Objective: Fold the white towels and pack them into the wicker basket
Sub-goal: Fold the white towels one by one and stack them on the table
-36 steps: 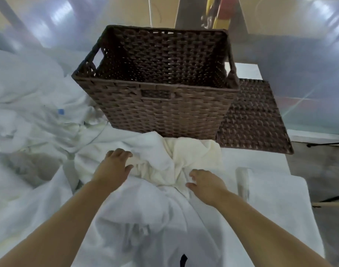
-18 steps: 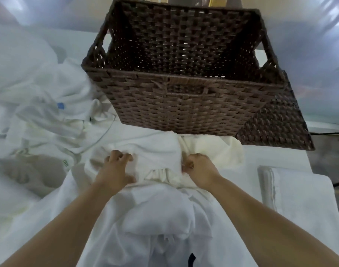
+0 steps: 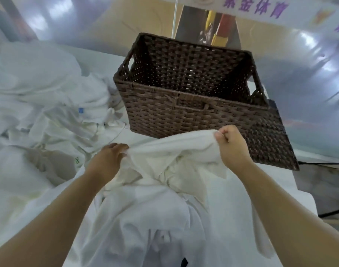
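So the left hand (image 3: 109, 157) and right hand (image 3: 232, 149) both pinch-grip the crumpled white terry towel (image 3: 174, 149), top edge stretched left-right before the brown woven wicker basket (image 3: 184, 105); its lower part's buried in white laundry (image 3: 145, 218).

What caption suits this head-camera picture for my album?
Left hand and right hand grip a white cloth towel by its edge before the brown wicker basket.

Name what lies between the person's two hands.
In the head view, an edge of the white towel spans from the left hand to the right hand, both gripping it.
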